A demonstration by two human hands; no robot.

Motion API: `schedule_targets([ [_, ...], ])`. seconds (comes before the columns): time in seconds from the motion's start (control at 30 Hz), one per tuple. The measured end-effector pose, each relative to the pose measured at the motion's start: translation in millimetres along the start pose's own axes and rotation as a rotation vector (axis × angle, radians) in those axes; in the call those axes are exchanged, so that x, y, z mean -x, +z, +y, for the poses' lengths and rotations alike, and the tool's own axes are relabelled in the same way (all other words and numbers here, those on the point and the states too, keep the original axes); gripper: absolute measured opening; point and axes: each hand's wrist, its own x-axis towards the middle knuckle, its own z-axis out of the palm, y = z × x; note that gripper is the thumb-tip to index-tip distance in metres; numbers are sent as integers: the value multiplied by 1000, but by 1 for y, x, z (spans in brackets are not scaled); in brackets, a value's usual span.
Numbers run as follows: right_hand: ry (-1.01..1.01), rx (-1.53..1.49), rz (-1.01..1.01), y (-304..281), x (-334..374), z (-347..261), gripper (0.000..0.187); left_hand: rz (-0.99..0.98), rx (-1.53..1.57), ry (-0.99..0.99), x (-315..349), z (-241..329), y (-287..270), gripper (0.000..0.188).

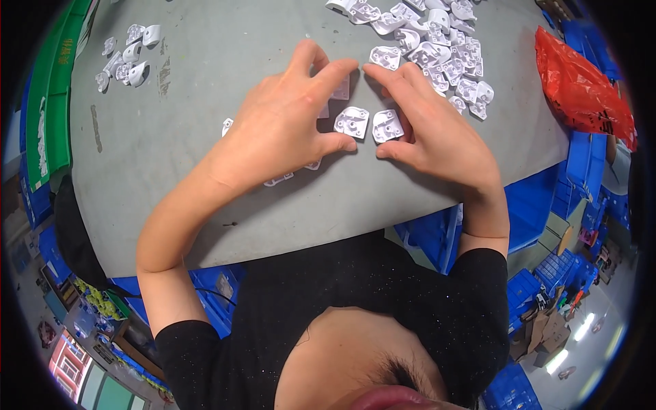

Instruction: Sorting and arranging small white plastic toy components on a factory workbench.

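Over the grey table, my left hand (283, 113) is spread, thumb and index finger apart in a wide curve. A white plastic molded part (352, 123) with round bosses lies on the table just beyond its thumb tip. Other white parts (278, 180) show partly from under this hand, which hides the rest. My right hand (437, 130) faces it, its thumb and index finger also wide apart. Between those fingers lies a second white plastic part (387, 126), close to the thumb; whether the curled fingers behind touch it, I cannot tell.
A large pile of white parts (437, 51) spreads at the back right, and a smaller group (130, 58) sits at the far left. A red plastic bag (581, 89) hangs at the table's right edge. A green bin (58, 102) borders the left; blue crates (526, 212) stand below.
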Motion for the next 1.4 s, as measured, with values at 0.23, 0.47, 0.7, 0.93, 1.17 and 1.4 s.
schedule_targets([
  [0.23, -131, -13, 142, 18, -11, 5, 72, 20, -14, 50, -14, -3, 10, 47],
  [0.47, 7, -864, -106, 5, -18, 9, 65, 51, 13, 58, -19, 13, -6, 36],
  [0.7, 57, -1659, -67, 18, -18, 13, 66, 125, 96, 151, -12, 45, -24, 35],
  [0.93, 30, -1660, -108, 26, -15, 10, 49, 262, 222, 372, 6, 49, -32, 39],
  [1.17, -130, -1655, -59, 10, 33, 22, 27, 438, 72, -54, 56, -9, -68, 37],
  [1.4, 155, -1346, 899, -77, 197, 113, 21, 291, 118, -134, 99, -67, -47, 42],
])
